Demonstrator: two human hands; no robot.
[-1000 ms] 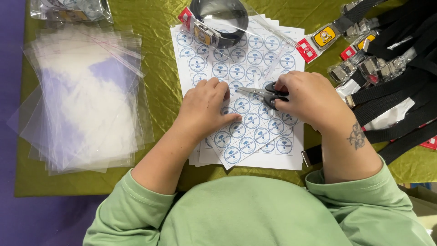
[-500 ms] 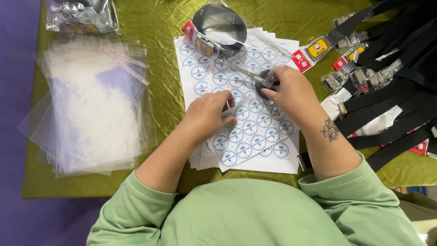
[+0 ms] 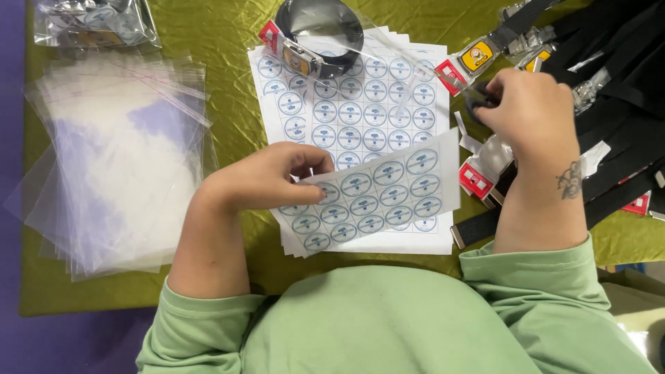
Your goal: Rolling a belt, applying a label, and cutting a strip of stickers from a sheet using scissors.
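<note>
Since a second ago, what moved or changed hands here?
The right hand carried the scissors off the sticker sheets, up and right toward the black straps. The left hand, which was flat on the sheets, now pinches a cut-off strip of stickers and lifts it off the stack. The clear bags, the bagged watch and the green cloth stayed put.

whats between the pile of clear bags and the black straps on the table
In the head view, sheets of round stickers lie between the clear bags and the black straps. The left hand lifts a cut strip of stickers above them.
</note>
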